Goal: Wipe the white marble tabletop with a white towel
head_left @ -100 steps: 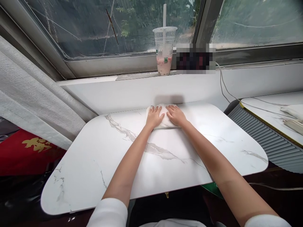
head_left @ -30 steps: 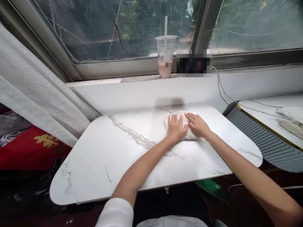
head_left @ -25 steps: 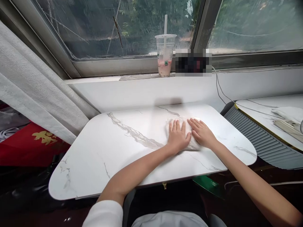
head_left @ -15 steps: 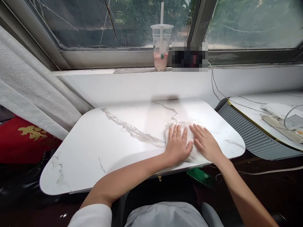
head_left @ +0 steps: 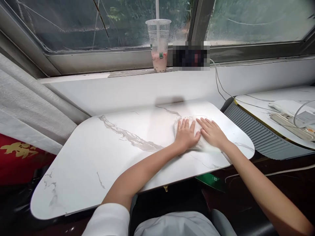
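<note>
Cloth (head_left: 201, 144) had shifted back toward the wall (head_left: 118, 90) since half a second earlier, away from the near edge of the table (head_left: 73, 164); both hands went with it, view swung slightly right. Against 3.3 s earlier it sat further right and nearer the front.

Cloth lay on the right half of the table, partly hidden under the hands. Left hand (head_left: 186, 137) was palm down on its left part, fingers stretched flat. Right hand (head_left: 213, 133) was palm down on its right part, fingers flat and angled inward. Both pressed or rested on it, fingers straight; force can't be told.

Labels: cup (head_left: 159, 39) on the sill (head_left: 133, 73) carried a green QR-like code (head_left: 161, 55), print below too small to read, plus a green mark at its left side. Pink drink (head_left: 159, 63) low in it, straw (head_left: 157, 9) out the top. Green item (head_left: 208, 182) below the table's near edge had a small pale square, unreadable. Red fabric (head_left: 12, 172) at left bore a gold motif (head_left: 18, 149); couldn't tell if it was a character. Pixelated patch (head_left: 191, 55) beside the cup, contents unclear; white cable (head_left: 217, 77) hung just right of it
</note>
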Available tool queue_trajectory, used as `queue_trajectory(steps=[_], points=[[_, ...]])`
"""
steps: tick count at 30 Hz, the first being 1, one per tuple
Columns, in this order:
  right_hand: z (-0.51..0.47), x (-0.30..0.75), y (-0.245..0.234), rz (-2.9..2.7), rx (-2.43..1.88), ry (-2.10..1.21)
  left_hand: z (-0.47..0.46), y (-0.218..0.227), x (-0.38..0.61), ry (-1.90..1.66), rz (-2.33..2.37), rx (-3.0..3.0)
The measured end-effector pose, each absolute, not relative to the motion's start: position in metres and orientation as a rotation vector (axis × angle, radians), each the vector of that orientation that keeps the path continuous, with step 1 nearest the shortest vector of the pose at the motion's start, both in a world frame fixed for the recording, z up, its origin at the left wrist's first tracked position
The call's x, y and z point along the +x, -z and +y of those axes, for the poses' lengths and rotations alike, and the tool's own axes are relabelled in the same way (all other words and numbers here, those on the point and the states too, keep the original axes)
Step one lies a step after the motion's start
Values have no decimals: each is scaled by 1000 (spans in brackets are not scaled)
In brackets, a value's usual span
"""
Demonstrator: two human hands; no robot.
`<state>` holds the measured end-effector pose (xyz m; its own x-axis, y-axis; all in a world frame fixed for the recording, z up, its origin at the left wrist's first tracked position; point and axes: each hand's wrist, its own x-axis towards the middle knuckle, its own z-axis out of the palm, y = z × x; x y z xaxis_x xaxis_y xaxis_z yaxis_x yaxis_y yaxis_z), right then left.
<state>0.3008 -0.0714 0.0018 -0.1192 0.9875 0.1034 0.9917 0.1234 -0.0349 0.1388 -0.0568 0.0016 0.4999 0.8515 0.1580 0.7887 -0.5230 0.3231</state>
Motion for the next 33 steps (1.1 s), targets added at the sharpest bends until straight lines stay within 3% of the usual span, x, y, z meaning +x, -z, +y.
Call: queue_trajectory(steps=[9,19,33], points=[[30,320,-13,-2218,-2107,19,37,-1,178,-462,1559,2456],[97,356,-5,-2272,-1984,20,75,2,216,-582,1740,2409],[46,361,-8,-2280,-1993,25,31,1,220,-531,1710,2412]])
